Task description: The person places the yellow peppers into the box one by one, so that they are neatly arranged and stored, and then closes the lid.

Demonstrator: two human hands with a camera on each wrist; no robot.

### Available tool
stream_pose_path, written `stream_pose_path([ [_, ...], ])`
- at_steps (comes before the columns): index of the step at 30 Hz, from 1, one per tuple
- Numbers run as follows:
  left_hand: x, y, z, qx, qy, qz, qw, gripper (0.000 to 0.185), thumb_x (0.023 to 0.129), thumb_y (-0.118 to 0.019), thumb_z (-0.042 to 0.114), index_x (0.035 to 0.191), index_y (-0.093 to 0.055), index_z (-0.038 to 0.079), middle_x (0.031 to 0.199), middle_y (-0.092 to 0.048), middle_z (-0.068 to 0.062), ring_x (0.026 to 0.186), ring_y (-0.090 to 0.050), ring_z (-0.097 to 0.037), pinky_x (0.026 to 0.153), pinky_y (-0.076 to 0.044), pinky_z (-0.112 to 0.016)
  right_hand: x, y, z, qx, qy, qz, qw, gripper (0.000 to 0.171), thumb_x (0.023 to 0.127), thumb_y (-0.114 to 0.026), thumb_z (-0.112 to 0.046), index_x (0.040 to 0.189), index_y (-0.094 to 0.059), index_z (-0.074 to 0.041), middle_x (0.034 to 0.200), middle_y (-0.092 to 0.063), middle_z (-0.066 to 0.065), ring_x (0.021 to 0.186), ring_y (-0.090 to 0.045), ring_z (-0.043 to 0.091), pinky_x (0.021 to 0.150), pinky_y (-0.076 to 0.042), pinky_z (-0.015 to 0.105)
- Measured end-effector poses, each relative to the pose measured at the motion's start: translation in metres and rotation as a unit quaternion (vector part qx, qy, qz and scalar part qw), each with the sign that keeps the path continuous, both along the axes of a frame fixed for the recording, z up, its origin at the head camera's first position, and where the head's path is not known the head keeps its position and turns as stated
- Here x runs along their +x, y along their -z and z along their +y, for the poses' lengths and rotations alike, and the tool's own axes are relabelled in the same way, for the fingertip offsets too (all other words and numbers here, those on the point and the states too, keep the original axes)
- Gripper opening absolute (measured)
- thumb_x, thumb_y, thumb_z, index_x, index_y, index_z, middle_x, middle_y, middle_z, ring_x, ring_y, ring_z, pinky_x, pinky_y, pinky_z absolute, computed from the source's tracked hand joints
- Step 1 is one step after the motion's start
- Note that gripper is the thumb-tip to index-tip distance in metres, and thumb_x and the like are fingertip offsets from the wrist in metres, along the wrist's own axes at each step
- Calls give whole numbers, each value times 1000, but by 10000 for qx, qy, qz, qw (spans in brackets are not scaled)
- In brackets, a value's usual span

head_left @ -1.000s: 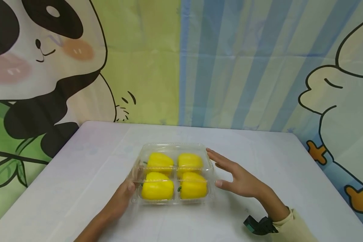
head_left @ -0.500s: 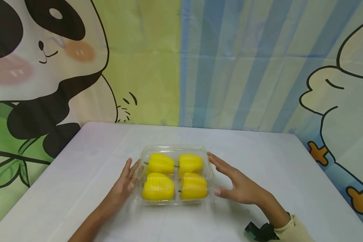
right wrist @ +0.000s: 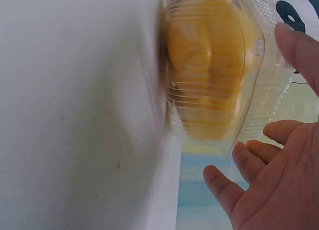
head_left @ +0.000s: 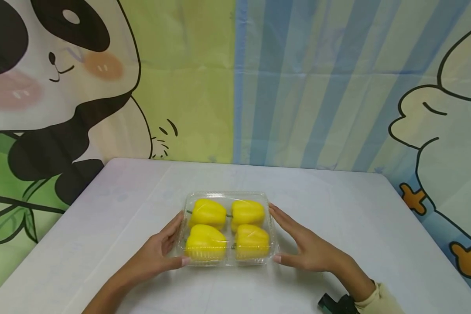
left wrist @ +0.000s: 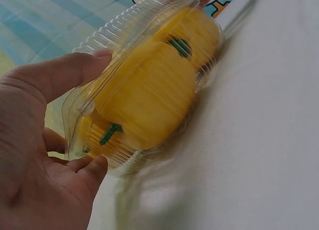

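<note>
In the head view, a clear plastic clamshell container (head_left: 229, 257) sits on the white table with its lid down over several yellow bell peppers (head_left: 206, 242). The peppers lie in two rows, some with green stems (left wrist: 110, 134) showing. At the left side is my left hand (head_left: 151, 255), which holds the front left corner: thumb on the rim, fingers bent along the side. My right hand (head_left: 312, 246) is at the opposite side, fingers loosely extended, fingertips by the wall and thumb by the front right corner. In the right wrist view its lower fingers (right wrist: 222, 187) stand apart from the plastic.
The white table (head_left: 329, 205) reaches back to a cloth backdrop (head_left: 196, 78) with a cartoon panda (head_left: 114, 109) and blue stripes. A dark strap device (head_left: 339, 304) sits on the right wrist by a pale sleeve (head_left: 380, 301).
The raised lid has come down toward the front over the peppers. My left hand let go, opened, then took the front left corner. My right hand slid slightly forward along the side.
</note>
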State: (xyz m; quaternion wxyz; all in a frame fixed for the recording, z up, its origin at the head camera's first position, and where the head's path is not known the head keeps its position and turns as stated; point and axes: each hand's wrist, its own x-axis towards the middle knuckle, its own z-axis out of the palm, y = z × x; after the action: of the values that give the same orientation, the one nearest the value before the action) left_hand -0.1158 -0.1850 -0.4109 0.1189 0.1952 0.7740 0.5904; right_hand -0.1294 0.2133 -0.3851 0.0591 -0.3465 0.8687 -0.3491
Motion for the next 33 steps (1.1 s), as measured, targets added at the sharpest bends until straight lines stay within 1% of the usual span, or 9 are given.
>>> stream_pose_path([
  [3, 1, -1, -1, -36, 19, -32, 10000, 106, 80, -81, 19, 156, -8, 7, 162, -2, -8, 145, -11, -30, 102, -25, -10, 0, 2, -1, 17, 91, -43, 9999, 98, 87, -70, -46, 158, -8, -22, 163, -1, -9, 147, -11, 20, 108, -26, 61],
  [7, 1, -2, -3, -58, 110, -66, 9999, 104, 82, -79, 18, 157, -7, 8, 162, -1, -9, 145, -11, -32, 102, -25, -10, 2, 1, -3, -53, 62, -134, 9999, 96, 89, -70, -42, 158, -7, -21, 163, -1, -7, 146, -11, 22, 107, -26, 62],
  [14, -1, -6, -5, 328, 462, -420, 9975, 92, 85, -64, 2, 155, -3, 0, 160, 5, -16, 145, -2, -36, 102, -24, -10, 4, -5, -5, -288, -51, -610, 9977, 92, 93, -67, -33, 158, -3, -20, 163, 1, 0, 146, -11, 25, 107, -28, 60],
  [19, 1, -9, -4, 321, 286, -790, 9959, 99, 84, -62, 2, 156, 4, 9, 161, 0, -18, 145, -5, -35, 101, -28, -11, 7, -8, -6, -153, 77, -889, 9959, 95, 92, -66, -39, 158, 0, -22, 162, 4, -4, 146, -6, 24, 109, -24, 58],
  [25, 2, -10, -7, -70, -72, -990, 9950, 94, 85, -65, 11, 158, -6, 17, 156, -18, -24, 143, -18, -40, 110, -31, -43, 10, -12, -4, 236, 302, -1177, 9923, 89, 93, -62, -46, 158, -8, -16, 162, 6, 3, 146, -6, 32, 108, -25, 60],
  [27, 1, -11, -9, -213, -113, -1002, 9947, 91, 85, -66, 13, 158, -11, 18, 152, -27, -25, 140, -25, -42, 107, -35, -51, 10, -13, -3, 398, 426, -1268, 9902, 86, 93, -61, -48, 157, -13, -17, 161, -3, 8, 144, -16, 36, 106, -30, 61],
  [29, 1, -12, -10, -383, -165, -977, 9943, 88, 86, -66, 14, 157, -14, 17, 146, -36, -22, 135, -35, -41, 103, -40, -51, 10, -13, -2, 519, 513, -1310, 9887, 85, 93, -60, -50, 157, -16, -18, 156, -22, 11, 137, -32, 36, 101, -37, 60],
  [31, 0, -13, -12, -504, -213, -1002, 9935, 85, 86, -65, 15, 156, -17, 13, 137, -44, -18, 126, -45, -36, 97, -46, -46, 10, -14, -2, 577, 492, -1321, 9883, 84, 93, -60, -50, 157, -16, -18, 143, -42, 8, 127, -45, 30, 97, -42, 57],
  [33, 0, -14, -13, -300, -154, -1257, 9915, 82, 87, -64, 13, 155, -18, 8, 127, -48, -16, 115, -53, -33, 90, -51, -45, 9, -14, -2, 511, 334, -1379, 9886, 84, 95, -59, -47, 157, -13, -15, 126, -55, 2, 116, -54, 22, 93, -46, 52],
])
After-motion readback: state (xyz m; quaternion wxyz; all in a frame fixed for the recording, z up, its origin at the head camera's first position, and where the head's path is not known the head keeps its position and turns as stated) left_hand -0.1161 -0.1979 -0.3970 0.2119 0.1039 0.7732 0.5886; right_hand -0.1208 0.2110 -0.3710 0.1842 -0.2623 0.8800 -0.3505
